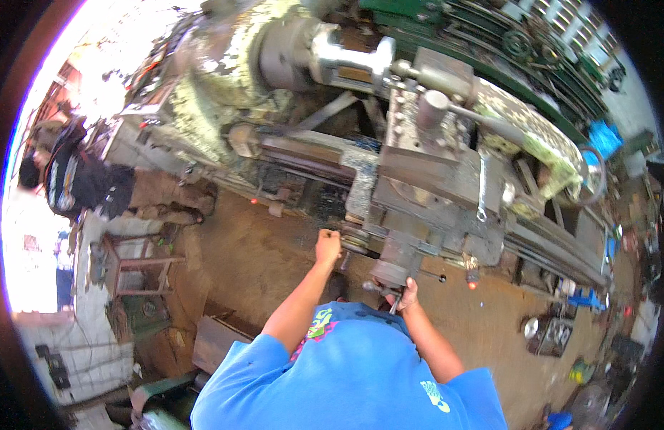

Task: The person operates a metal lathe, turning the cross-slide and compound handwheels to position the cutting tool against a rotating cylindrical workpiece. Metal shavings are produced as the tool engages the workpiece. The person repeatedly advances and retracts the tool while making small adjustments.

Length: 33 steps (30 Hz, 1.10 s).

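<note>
A large metal lathe stretches across the view in front of me. My left hand (328,246) is closed beside the carriage handwheel (357,239), its fingers wrapped round the wheel's handle, which they mostly hide. Lower and to the right, my right hand (408,294) grips the crank handle (390,289) of the cross slide (398,259). Beyond them, a shiny flanged metal workpiece (350,61) sits between the chuck (284,56) and the tailstock end. The tool post (433,105) stands near the workpiece.
A wrench (482,185) lies on the carriage. Another person (95,175) is at the far left near a wooden stool (142,265). A green machine (489,50) stands behind the lathe. Metal parts (550,333) lie on the floor at right.
</note>
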Available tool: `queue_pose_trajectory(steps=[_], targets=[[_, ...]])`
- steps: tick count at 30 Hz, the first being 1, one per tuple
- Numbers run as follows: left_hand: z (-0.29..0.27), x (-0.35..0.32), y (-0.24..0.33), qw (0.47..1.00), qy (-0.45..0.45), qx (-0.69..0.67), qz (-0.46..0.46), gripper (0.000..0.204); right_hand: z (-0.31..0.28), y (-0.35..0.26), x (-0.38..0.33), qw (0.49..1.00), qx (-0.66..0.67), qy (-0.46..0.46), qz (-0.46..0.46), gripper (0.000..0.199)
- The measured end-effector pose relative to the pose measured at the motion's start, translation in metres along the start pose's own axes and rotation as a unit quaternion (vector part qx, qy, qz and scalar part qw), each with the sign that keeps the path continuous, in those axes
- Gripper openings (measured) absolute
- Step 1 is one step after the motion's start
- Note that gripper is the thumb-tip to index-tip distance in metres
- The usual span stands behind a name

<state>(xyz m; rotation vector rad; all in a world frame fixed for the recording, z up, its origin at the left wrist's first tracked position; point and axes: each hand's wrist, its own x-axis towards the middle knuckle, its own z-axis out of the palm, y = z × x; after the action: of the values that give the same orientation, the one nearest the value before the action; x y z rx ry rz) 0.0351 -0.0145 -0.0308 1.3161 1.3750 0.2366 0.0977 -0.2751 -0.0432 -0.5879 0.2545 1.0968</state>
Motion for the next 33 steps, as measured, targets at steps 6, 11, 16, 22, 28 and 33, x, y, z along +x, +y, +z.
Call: queue_pose_trajectory(steps=[6,11,16,22,28,33], targets=[[0.009,0.007,-0.011,0.995,0.055,0.081,0.022,0.035,-0.008,-0.033,-0.015,0.987,-0.147,0.046,0.054,0.080],[-0.006,-0.012,0.005,0.995,0.007,0.100,-0.017,0.047,0.022,-0.029,-0.020,0.974,-0.219,0.059,-0.021,0.075],[-0.010,-0.032,0.024,0.995,-0.029,0.090,-0.034,0.058,0.031,-0.018,-0.020,0.980,-0.193,0.015,-0.047,0.077],[-0.011,-0.037,0.030,0.995,-0.053,0.072,-0.046,0.069,0.012,-0.021,-0.014,0.984,-0.176,-0.017,-0.018,0.079],[0.016,-0.036,0.009,0.991,0.057,0.121,0.001,0.111,-0.031,-0.037,-0.019,0.989,-0.144,0.009,0.029,0.062],[0.026,-0.019,0.002,0.991,-0.003,0.116,-0.062,0.117,-0.101,-0.068,-0.032,0.953,-0.213,0.213,0.037,0.030]])
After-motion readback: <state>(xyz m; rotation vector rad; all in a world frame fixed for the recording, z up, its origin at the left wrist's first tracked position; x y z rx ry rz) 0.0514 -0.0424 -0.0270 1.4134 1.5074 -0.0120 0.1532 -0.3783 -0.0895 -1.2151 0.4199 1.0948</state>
